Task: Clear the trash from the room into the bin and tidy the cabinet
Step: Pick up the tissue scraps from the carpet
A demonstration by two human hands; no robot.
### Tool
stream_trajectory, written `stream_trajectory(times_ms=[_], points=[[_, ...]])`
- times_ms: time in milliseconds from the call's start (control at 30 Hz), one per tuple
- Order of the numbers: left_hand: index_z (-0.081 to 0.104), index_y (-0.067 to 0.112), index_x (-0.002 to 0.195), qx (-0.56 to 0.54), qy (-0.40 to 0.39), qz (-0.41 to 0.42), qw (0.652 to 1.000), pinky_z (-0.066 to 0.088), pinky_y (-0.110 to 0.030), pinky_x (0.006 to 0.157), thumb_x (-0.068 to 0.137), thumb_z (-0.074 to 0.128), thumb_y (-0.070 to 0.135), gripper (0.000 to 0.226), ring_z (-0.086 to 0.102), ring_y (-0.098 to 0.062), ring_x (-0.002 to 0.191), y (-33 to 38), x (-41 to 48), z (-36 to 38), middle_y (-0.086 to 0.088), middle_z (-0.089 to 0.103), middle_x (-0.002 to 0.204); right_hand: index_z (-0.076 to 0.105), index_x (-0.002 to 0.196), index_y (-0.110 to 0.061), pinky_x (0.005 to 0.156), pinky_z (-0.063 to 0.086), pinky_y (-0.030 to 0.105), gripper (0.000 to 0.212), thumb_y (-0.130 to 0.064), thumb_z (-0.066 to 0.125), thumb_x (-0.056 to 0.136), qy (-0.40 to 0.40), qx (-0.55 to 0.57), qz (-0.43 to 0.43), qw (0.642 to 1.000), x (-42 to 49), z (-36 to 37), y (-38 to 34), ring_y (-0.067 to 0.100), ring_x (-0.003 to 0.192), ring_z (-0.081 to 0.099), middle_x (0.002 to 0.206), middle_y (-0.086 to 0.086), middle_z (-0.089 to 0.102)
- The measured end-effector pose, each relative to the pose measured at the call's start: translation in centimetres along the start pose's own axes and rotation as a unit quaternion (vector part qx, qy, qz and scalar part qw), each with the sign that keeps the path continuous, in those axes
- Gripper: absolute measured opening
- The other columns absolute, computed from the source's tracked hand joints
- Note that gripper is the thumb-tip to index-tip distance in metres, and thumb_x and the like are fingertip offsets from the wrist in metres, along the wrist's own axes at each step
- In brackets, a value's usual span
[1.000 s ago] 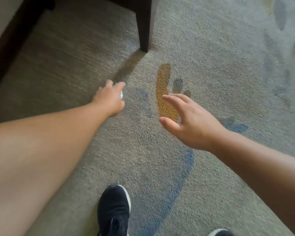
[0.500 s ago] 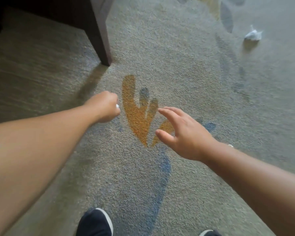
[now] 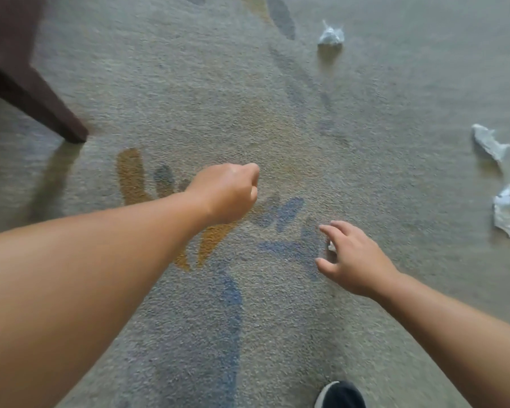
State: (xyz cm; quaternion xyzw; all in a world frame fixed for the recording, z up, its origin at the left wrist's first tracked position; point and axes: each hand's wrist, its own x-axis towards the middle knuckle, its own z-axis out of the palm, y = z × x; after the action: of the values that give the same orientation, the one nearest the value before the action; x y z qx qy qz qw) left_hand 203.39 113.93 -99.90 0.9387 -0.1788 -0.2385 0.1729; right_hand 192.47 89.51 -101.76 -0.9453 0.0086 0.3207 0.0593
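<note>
Bottom edge cuts off black white-soled shoe [image 3: 340,394]; left hand [image 3: 227,192] curled in tight fist (contents hidden); right hand [image 3: 354,260] spread wide, small white scrap [image 3: 331,247] under fingers, contact unclear.

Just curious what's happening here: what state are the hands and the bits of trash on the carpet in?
left hand: curled into a fist, contents hidden.
right hand: open, fingers spread over the carpet.
far wad: crumpled, lying on the carpet.
middle wad: crumpled, lying on the carpet.
near wad: crumpled, lying on the carpet.
small white scrap: at the right hand's fingers, contact unclear.
</note>
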Motion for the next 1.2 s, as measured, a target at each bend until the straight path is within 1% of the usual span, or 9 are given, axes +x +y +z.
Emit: stream_trajectory(times_ms=[167, 233, 300, 367, 467, 633, 767, 933, 1200], points=[[0.049, 0.022, 0.088, 0.011, -0.032, 0.013, 0.999, 0.035, -0.033, 0.065, 0.091, 0.037, 0.025, 0.013, 0.05, -0.027, 0.082, 1.2, 0.9, 1.8, -0.002, 0.056, 0.087, 0.023, 0.146, -0.032, 0.105, 0.039, 0.045, 0.08, -0.043, 0.063, 0.078, -0.028, -0.007, 0.06, 0.998, 1.2, 2.9, 3.1, 0.032, 0.136, 0.032, 0.157, 0.003, 0.015], [0.049, 0.023, 0.088, 0.017, -0.044, 0.021, 0.999, 0.037, -0.033, 0.065, 0.091, 0.036, 0.025, 0.014, 0.051, -0.027, 0.081, 1.6, 1.0, 2.3, -0.001, 0.056, 0.086, 0.023, 0.145, -0.03, 0.098, 0.044, 0.045, 0.074, -0.032, 0.06, 0.082, -0.028, 0.009, 0.071, 0.997, 1.7, 4.1, 3.9, 0.035, 0.127, 0.041, 0.153, 0.005, 0.02], [0.05, 0.023, 0.089, 0.021, -0.045, 0.026, 0.998, 0.043, -0.034, 0.067, 0.091, 0.036, 0.026, 0.015, 0.053, -0.026, 0.082, 1.9, 1.0, 2.5, -0.001, 0.057, 0.087, 0.036, 0.136, -0.022, 0.082, 0.047, 0.039, 0.051, -0.021, 0.052, 0.087, 0.001, 0.022, 0.05, 0.998, 2.3, 5.1, 4.2, 0.035, 0.111, 0.052, 0.134, 0.008, 0.039], [0.05, 0.022, 0.09, 0.026, -0.045, 0.026, 0.998, 0.044, -0.034, 0.068, 0.092, 0.036, 0.025, 0.015, 0.053, -0.026, 0.083, 2.3, 1.1, 2.3, -0.001, 0.058, 0.089, 0.049, 0.104, -0.015, 0.066, 0.038, 0.033, 0.012, -0.017, 0.045, 0.092, 0.037, 0.038, 0.031, 0.998, 2.5, 5.5, 4.2, 0.032, 0.09, 0.056, 0.101, 0.006, 0.045], [0.049, 0.023, 0.089, 0.039, -0.042, 0.024, 0.998, 0.04, -0.034, 0.066, 0.092, 0.035, 0.024, 0.014, 0.053, -0.025, 0.082, 3.6, 1.0, 1.1, -0.001, 0.059, 0.089, 0.048, 0.088, -0.012, 0.063, 0.032, 0.032, 0.012, -0.019, 0.042, 0.096, 0.056, 0.065, 0.022, 0.996, 1.9, 4.2, 3.6, 0.032, 0.08, 0.055, 0.088, 0.004, 0.043], [0.046, 0.023, 0.087, 0.061, -0.07, 0.023, 0.995, 0.038, -0.033, 0.065, 0.093, 0.035, 0.024, 0.013, 0.052, -0.026, 0.08, 9.8, -1.2, -4.1, -0.002, 0.059, 0.088, 0.049, 0.095, -0.015, 0.062, 0.036, 0.034, 0.01, -0.022, 0.043, 0.095, 0.107, 0.117, 0.002, 0.987, -2.9, -4.3, 3.0, 0.029, 0.073, 0.049, 0.092, 0.003, 0.045], [0.048, 0.019, 0.097, 0.077, -0.084, 0.039, 0.993, 0.044, -0.035, 0.069, 0.092, 0.035, 0.021, 0.015, 0.055, -0.028, 0.082, 18.5, -2.8, -11.3, -0.004, 0.063, 0.092, 0.048, 0.116, -0.019, 0.068, 0.043, 0.036, 0.025, -0.017, 0.049, 0.091, 0.122, 0.176, 0.019, 0.977, -9.6, -13.3, 5.6, 0.033, 0.09, 0.058, 0.111, 0.004, 0.052], [0.051, 0.019, 0.106, 0.103, -0.076, 0.052, 0.99, 0.046, -0.035, 0.073, 0.091, 0.035, 0.02, 0.022, 0.055, -0.025, 0.085, 30.9, -1.6, -21.4, -0.002, 0.059, 0.096, 0.049, 0.097, -0.015, 0.064, 0.042, 0.038, 0.011, -0.011, 0.048, 0.088, 0.137, 0.21, 0.037, 0.967, -17.5, -23.6, 11.9, 0.032, 0.081, 0.054, 0.1, 0.004, 0.047], [0.053, 0.021, 0.099, 0.123, -0.073, 0.125, 0.982, 0.042, -0.032, 0.069, 0.091, 0.038, 0.021, 0.017, 0.055, -0.02, 0.086, 44.2, 3.0, -27.4, 0.001, 0.059, 0.099, 0.049, 0.098, -0.018, 0.062, 0.038, 0.036, 0.011, -0.013, 0.049, 0.088, 0.137, 0.2, 0.094, 0.966, -22.1, -32.8, 22.0, 0.029, 0.084, 0.053, 0.1, 0.001, 0.046]])
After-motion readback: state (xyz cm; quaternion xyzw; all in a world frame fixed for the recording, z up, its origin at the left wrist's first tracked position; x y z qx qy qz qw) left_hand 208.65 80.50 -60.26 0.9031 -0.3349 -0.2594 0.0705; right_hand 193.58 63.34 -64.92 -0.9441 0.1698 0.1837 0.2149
